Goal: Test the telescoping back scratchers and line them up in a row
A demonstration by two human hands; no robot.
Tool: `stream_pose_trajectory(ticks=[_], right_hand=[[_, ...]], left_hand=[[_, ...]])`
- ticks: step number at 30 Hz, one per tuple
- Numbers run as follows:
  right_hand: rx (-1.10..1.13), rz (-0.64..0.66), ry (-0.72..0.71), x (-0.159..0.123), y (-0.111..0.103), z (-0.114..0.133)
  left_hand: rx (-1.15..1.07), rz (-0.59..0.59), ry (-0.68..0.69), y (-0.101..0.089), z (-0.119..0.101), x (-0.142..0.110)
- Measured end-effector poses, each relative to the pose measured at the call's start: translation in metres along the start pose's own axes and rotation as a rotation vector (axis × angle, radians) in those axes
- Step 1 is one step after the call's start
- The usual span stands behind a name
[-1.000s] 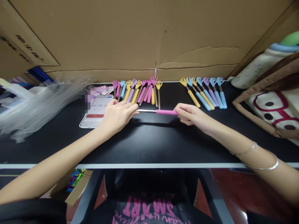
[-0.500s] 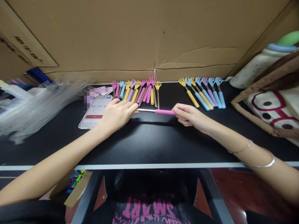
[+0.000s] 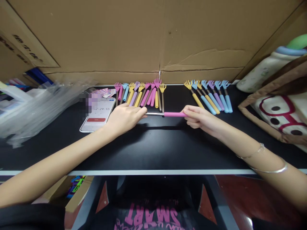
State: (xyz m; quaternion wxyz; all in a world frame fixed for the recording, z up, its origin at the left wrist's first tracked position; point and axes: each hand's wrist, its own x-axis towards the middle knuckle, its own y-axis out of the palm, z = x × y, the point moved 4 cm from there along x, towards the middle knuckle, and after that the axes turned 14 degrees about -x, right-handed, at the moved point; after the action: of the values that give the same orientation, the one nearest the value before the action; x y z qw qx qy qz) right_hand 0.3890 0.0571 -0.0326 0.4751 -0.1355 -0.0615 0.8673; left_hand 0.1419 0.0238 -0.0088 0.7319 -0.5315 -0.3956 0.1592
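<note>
My left hand is closed around the metal rod end of a pink-sleeved back scratcher, hiding whatever is at that end. The far end of the pink sleeve is pinched in my right hand. Between the hands the scratcher runs level, just above the black tabletop, with its shadow below. Just beyond my left hand lies a group of claw-headed back scratchers, some with handles and some bare rods and loose sleeves. Several finished-looking scratchers with yellow, blue and purple handles lie beyond my right hand.
A phone showing a running timer lies left of my left hand, beside clear plastic bags. Cardboard walls the back. At right are a bottle and a brown-trimmed bag. A box sits below the table edge.
Both hands have shifted slightly to the right in view, still gripping the pink back scratcher. The bare rod between them looks about as long as before.
</note>
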Motion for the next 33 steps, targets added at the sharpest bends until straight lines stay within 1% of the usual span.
stream_pose_trajectory(ticks=[4,7,10,13,16,19,22,26,29,33], right_hand=[[-0.089,-0.043,-0.072,-0.004,0.001,0.005],[-0.195,-0.106,-0.164,-0.006,0.001,0.010],[-0.368,-0.210,-0.287,-0.009,0.001,0.019],[-0.564,-0.282,-0.397,-0.013,0.001,0.026],[-0.679,-0.283,-0.452,-0.014,0.001,0.027],[-0.748,-0.280,-0.461,-0.014,0.002,0.024],[-0.781,-0.321,-0.481,-0.014,0.004,0.022],[-0.744,-0.386,-0.489,-0.014,0.005,0.026],[-0.677,-0.376,-0.485,-0.014,0.006,0.030],[-0.516,-0.333,-0.421,-0.013,0.007,0.027]], left_hand=[[0.025,-0.001,-0.005,-0.001,0.001,-0.001],[0.009,0.014,-0.068,-0.001,0.003,-0.002],[-0.008,0.060,-0.142,0.000,0.006,-0.001],[-0.019,0.136,-0.150,0.002,0.007,0.000],[-0.074,0.200,-0.147,0.004,0.007,0.000],[-0.157,0.224,-0.146,0.005,0.007,-0.001],[-0.195,0.201,-0.150,0.005,0.007,-0.001],[-0.139,0.147,-0.154,0.004,0.004,-0.002],[-0.070,0.109,-0.157,0.003,0.001,-0.003],[0.016,-0.031,-0.107,-0.005,-0.003,-0.003]])
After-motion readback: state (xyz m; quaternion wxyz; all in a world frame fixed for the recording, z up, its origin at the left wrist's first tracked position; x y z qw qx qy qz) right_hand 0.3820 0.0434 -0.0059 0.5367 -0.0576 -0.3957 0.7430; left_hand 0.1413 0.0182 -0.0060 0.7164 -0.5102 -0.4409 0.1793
